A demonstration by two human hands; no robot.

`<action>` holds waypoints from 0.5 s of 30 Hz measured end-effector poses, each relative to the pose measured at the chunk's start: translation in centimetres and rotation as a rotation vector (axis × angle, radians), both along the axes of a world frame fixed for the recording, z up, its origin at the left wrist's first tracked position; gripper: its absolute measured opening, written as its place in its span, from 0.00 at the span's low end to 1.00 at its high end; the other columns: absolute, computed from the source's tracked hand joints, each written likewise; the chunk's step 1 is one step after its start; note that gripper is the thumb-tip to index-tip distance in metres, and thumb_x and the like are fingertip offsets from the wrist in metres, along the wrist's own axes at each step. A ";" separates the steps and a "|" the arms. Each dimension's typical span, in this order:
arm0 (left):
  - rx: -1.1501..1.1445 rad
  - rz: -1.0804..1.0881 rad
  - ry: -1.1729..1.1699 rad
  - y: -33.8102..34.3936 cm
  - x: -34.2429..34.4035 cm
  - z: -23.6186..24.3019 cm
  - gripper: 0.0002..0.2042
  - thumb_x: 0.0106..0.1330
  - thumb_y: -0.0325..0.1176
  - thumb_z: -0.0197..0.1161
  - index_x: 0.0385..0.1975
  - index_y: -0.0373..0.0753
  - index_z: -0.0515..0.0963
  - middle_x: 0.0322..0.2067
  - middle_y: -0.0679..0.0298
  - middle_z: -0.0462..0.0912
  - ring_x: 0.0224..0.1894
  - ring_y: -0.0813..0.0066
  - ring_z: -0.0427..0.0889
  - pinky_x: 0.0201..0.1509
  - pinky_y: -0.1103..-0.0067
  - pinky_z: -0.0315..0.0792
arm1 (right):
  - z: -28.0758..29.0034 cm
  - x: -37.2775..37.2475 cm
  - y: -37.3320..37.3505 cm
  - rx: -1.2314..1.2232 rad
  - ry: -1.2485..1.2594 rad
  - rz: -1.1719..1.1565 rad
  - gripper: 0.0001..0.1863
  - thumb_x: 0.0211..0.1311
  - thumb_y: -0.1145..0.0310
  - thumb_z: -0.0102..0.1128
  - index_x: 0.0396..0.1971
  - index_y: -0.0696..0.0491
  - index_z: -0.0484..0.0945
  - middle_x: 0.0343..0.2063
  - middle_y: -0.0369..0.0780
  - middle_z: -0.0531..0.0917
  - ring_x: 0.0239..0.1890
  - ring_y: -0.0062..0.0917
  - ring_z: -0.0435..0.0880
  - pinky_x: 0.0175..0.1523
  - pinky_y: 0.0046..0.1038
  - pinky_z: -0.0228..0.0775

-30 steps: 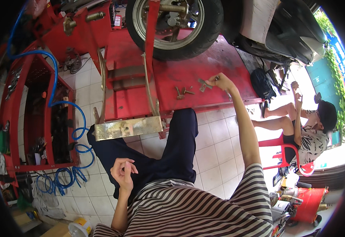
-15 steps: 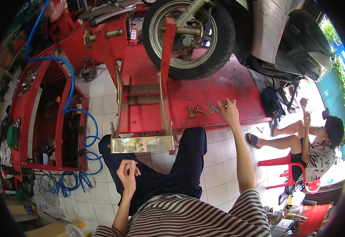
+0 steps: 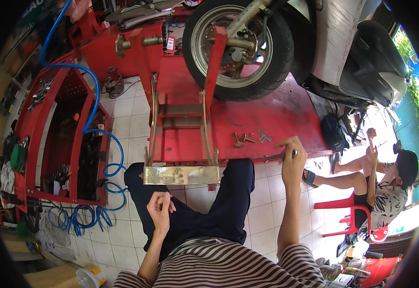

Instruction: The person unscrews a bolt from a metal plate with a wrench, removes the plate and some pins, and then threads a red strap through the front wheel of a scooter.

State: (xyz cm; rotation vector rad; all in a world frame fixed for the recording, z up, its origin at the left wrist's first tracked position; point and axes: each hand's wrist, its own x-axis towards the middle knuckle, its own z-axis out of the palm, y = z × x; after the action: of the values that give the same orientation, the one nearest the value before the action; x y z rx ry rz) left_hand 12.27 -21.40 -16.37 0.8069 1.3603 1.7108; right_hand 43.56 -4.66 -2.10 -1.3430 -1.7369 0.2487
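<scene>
My right hand [image 3: 293,158] is raised off the right front edge of the red lift platform [image 3: 262,117]. Its fingers are closed around a metal bolt [image 3: 274,156], whose shank points left. Several loose bolts [image 3: 239,140] lie on the platform near that edge, left of this hand. Above my left thigh hangs my left hand [image 3: 160,210], its fingers curled in, with nothing visible in them. Between my knees is a brassy metal plate [image 3: 180,175], the near end of a red wheel clamp [image 3: 214,72] with threaded screws beside the scooter's front wheel [image 3: 240,48].
A red tool cart [image 3: 58,139] stands at the left, with a coiled blue air hose [image 3: 87,218] beside it. At the right a person [image 3: 387,182] sits on a red plastic chair [image 3: 346,211]. A black bag [image 3: 334,132] lies at the platform's right end.
My right hand has moved back toward me and slightly right, away from the bolts, with one bolt now showing in it. My left hand stays curled. The view has shifted slightly.
</scene>
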 end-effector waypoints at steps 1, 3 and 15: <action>-0.005 -0.005 0.001 0.0 0.1 0.0 0.09 0.74 0.30 0.60 0.32 0.33 0.75 0.18 0.69 0.74 0.17 0.85 0.73 0.20 0.87 0.62 | -0.8 0.0 -0.4 -0.050 0.074 0.025 0.30 0.81 0.53 0.39 0.26 0.62 0.78 0.25 0.40 0.79 0.21 0.25 0.77 0.32 0.25 0.70; -0.019 -0.014 0.002 -0.2 0.2 -0.1 0.09 0.74 0.30 0.60 0.32 0.33 0.75 0.18 0.70 0.74 0.17 0.85 0.73 0.20 0.87 0.62 | -2.5 0.1 -1.6 -0.153 0.219 0.074 0.32 0.81 0.51 0.39 0.26 0.63 0.76 0.24 0.41 0.80 0.18 0.25 0.79 0.31 0.23 0.72; -0.054 0.003 -0.055 0.3 0.2 -0.4 0.11 0.75 0.33 0.58 0.31 0.34 0.74 0.16 0.68 0.71 0.16 0.82 0.71 0.19 0.84 0.62 | -8.9 -3.6 -7.1 -0.510 1.462 0.118 0.20 0.77 0.69 0.51 0.63 0.62 0.65 0.42 0.41 0.75 0.41 0.16 0.76 0.45 0.15 0.73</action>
State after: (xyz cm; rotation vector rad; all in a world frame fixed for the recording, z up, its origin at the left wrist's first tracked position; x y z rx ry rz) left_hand 12.47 -21.10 -16.76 0.7228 1.3654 1.6790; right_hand 39.93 -11.76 -10.97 -0.8779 -0.4768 1.3967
